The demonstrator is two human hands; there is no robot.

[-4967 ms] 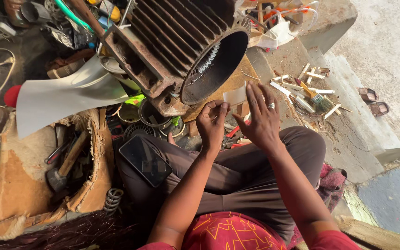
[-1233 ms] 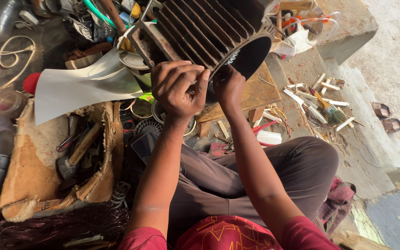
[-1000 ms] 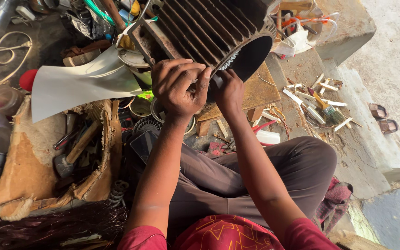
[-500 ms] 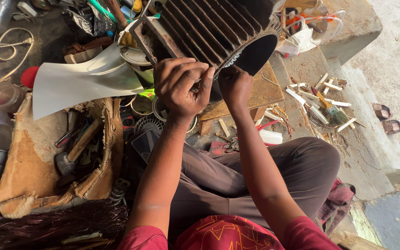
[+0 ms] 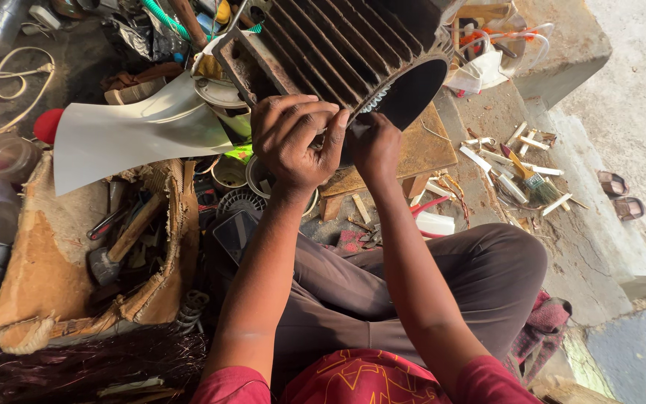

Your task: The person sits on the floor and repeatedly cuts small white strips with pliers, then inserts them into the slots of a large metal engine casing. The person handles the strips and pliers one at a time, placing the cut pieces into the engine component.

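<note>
A dark finned motor housing (image 5: 345,45) lies on its side in front of me, its round open end (image 5: 413,90) facing right and down. My left hand (image 5: 293,138) rests against the lower rim, fingers curled tight and thumb pressed to them. My right hand (image 5: 374,146) is right beside it, touching the rim. Its fingertips reach into the opening's edge and are hidden there. Pale insulation strips (image 5: 374,101) show inside the rim just above my right hand. My legs in brown trousers (image 5: 443,277) are folded below.
A white fan blade (image 5: 136,135) lies left of the housing. A hammer (image 5: 117,251) sits in a worn leather bag (image 5: 46,284), with copper wire (image 5: 91,359) below. A dark phone (image 5: 233,232), a paintbrush (image 5: 536,183), wooden sticks (image 5: 487,161) and sandals (image 5: 614,194) lie about.
Five seconds ago both hands held a white strip below the housing. Since then they have risen to the rim, and over the last second they shifted only slightly along it.
</note>
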